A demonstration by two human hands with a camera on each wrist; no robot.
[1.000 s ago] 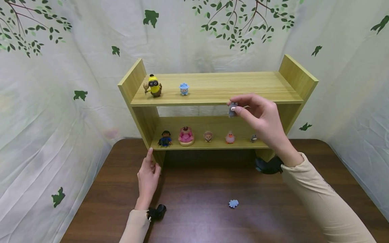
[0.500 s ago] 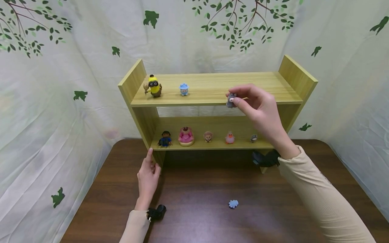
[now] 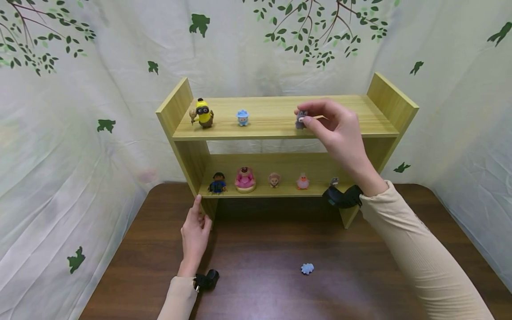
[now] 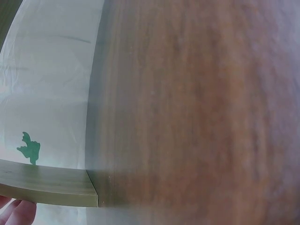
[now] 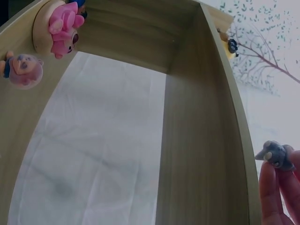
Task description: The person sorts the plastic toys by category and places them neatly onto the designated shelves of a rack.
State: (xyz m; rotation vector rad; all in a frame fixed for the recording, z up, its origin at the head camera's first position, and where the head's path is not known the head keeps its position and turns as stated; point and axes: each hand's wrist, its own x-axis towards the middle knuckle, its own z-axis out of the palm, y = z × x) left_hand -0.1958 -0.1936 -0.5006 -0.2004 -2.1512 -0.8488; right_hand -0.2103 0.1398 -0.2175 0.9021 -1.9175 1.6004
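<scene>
My right hand pinches a small grey animal figurine between thumb and fingertips, at the front of the wooden shelf's upper board. The figurine has upright ears and a pale muzzle. In the right wrist view, the same figurine sits at the fingertips; whether it touches the board is hard to tell. My left hand reaches to the shelf's lower left side, its straight index finger touching the front edge. Left fingers also show against the side panel in the left wrist view.
A yellow minion figurine and a blue-hatted figurine stand on the upper board. Along the lower board are a blue-clothed figure, a pink bear and several smaller figurines. A light-blue piece lies on the brown table.
My right hand has lifted the grey figurine from below the upper board's front edge to above it, slightly leftward. My left hand stays in place.
</scene>
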